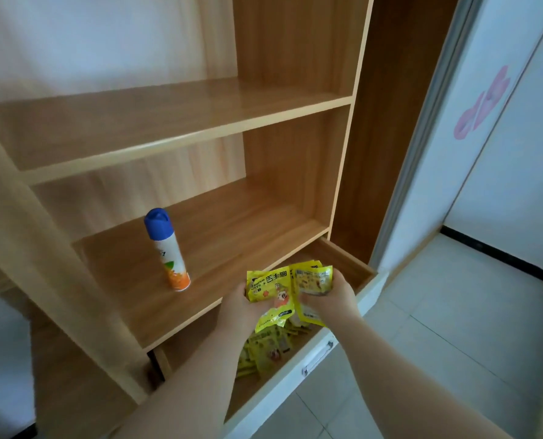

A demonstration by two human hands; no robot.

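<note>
The left hand and the right hand each curl their fingers round a bunch of yellow printed foil packets, held just above the open wooden drawer with a white front — more loose yellow sachets lie heaped inside. A blue-capped white-and-orange spray can stands upright on the light wooden shelf. To the right are the pale tiled floor and a white sliding door.

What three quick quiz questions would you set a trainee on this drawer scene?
1. True or false: the spray can lies on its side in the drawer.
2. What do the left hand and right hand grip? A. yellow packets B. a blue cloth C. a book
3. Fill in: the can's cap is ____.

Key: 1. False; it stands upright on the lower shelf. 2. A. 3. Blue.
</note>
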